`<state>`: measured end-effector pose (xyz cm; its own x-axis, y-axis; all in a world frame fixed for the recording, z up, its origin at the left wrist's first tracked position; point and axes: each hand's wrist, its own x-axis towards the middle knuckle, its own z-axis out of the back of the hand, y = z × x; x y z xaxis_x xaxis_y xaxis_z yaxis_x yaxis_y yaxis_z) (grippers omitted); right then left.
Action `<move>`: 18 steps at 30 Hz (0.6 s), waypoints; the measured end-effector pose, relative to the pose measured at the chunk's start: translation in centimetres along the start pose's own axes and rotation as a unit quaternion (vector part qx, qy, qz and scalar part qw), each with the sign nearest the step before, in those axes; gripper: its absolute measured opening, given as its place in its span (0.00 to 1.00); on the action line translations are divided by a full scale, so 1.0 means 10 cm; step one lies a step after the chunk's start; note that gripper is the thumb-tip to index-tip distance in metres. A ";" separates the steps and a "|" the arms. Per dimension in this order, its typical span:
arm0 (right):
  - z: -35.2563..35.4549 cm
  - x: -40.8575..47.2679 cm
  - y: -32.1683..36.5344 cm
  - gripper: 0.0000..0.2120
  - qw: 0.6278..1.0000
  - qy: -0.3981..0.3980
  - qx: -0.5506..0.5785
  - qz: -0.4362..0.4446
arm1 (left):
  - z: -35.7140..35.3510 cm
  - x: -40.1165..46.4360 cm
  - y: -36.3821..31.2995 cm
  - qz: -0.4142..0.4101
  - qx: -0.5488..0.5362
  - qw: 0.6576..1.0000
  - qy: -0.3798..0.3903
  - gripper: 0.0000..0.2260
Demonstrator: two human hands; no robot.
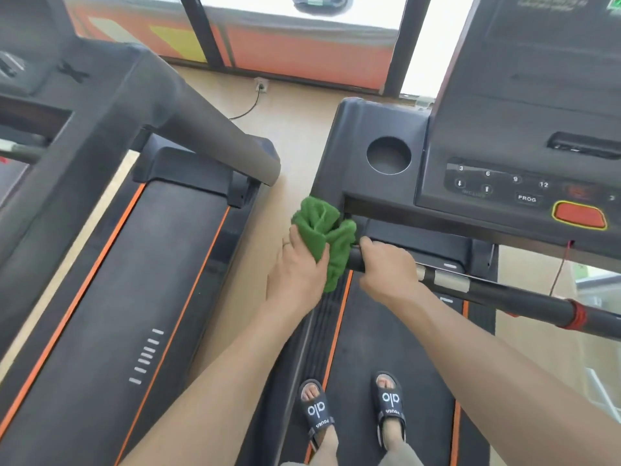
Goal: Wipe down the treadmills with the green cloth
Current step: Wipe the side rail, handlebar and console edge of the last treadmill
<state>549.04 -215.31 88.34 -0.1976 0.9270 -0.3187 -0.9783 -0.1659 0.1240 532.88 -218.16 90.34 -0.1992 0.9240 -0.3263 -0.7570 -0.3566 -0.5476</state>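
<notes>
Now our left hand (304, 264) bunches the green cloth (324, 235) against the handrail's (477, 289) near end, our right hand (389, 269) wrapped around the rail just beside it.

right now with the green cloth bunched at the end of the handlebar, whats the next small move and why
Probably slide the green cloth along the crossbar toward the right hand. The left hand grips the cloth at the bar's left end beneath the console, while the right hand grips the bar beside it, so the rest looks unwiped; that hand would need to shift first.
</notes>
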 end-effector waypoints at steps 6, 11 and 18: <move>0.05 0.04 0.00 0.18 0.999 0.040 0.010 -0.006 | 0.02 0.16 -0.10 0.015 0.069 0.997 -0.015 0.29; 0.08 0.04 0.02 0.14 0.998 0.058 0.012 0.005 | 0.02 1.08 -0.59 0.029 -0.009 0.999 -0.014 0.27; 0.19 0.08 -0.07 0.13 0.990 0.123 0.052 0.039 | 0.04 1.38 -0.75 0.030 -0.068 0.997 0.004 0.26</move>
<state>549.72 -213.85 89.77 -0.2944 0.8008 -0.5216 -0.9503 -0.1872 0.2489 535.60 -202.68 90.22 -0.2354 0.8997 -0.3676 -0.6523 -0.4266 -0.6265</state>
